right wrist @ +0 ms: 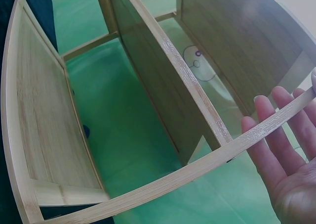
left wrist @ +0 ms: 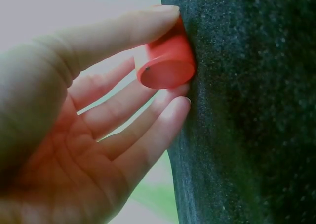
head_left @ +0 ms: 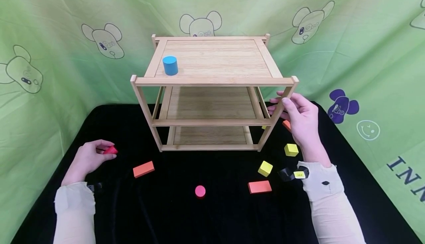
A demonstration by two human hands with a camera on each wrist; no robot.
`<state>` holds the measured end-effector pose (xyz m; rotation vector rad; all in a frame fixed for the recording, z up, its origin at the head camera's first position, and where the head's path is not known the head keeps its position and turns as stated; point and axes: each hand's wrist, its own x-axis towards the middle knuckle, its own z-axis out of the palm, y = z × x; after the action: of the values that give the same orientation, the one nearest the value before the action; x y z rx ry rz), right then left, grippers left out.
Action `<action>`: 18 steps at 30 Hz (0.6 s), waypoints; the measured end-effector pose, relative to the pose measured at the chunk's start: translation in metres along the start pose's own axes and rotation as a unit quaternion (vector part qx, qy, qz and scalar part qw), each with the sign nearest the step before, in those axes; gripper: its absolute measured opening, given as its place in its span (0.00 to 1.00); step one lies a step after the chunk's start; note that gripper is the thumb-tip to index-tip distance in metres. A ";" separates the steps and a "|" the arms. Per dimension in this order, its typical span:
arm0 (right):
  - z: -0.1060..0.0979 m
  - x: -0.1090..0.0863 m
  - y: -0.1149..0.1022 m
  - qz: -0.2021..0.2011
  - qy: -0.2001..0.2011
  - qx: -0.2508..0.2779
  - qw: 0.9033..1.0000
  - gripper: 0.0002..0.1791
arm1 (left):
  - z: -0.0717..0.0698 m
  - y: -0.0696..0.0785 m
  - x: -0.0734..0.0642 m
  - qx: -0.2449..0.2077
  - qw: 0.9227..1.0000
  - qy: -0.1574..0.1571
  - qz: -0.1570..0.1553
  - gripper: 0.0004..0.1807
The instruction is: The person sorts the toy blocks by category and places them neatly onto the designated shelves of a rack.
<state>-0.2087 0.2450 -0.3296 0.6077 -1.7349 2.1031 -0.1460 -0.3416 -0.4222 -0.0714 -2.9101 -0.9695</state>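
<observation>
My left hand [head_left: 89, 159] pinches a red cylindrical block [left wrist: 170, 61] between thumb and fingers, low over the black cloth at the left. In the left wrist view its round end faces the camera and its side is close against the cloth. My right hand [head_left: 303, 116] holds the front right post of a wooden three-tier shelf [head_left: 207, 82], with the thumb in front and the fingers behind. The right wrist view shows the fingers [right wrist: 269, 135] passing behind that post. A blue cylinder [head_left: 170, 66] stands on the top tier, near its front left corner.
On the black cloth [head_left: 159, 214] lie orange blocks [head_left: 144, 169] [head_left: 260, 187], yellow cubes [head_left: 265, 168] [head_left: 291, 150] and a pink round block [head_left: 200, 191]. Another orange block [head_left: 287, 125] is partly hidden by the right hand. A green printed curtain [head_left: 139, 7] surrounds the area.
</observation>
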 end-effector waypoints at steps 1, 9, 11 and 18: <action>0.000 0.000 0.000 0.000 -0.002 0.002 1.000 0.14 | 0.000 0.000 0.000 0.000 1.000 0.004 0.002 0.20; 0.000 0.001 0.000 0.006 0.009 -0.005 1.000 0.16 | 0.000 0.003 0.000 0.010 1.000 0.018 0.005 0.21; 0.000 0.001 0.000 0.006 0.004 -0.001 1.000 0.16 | 0.000 0.003 0.000 0.014 1.000 0.024 0.009 0.20; -0.003 0.000 0.000 0.003 -0.006 0.006 1.000 0.15 | 0.000 0.006 0.001 0.007 0.999 0.039 0.008 0.19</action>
<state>-0.2091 0.2475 -0.3299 0.6217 -1.7345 2.1191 -0.1463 -0.3368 -0.4188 -0.0549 -2.8404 -0.9266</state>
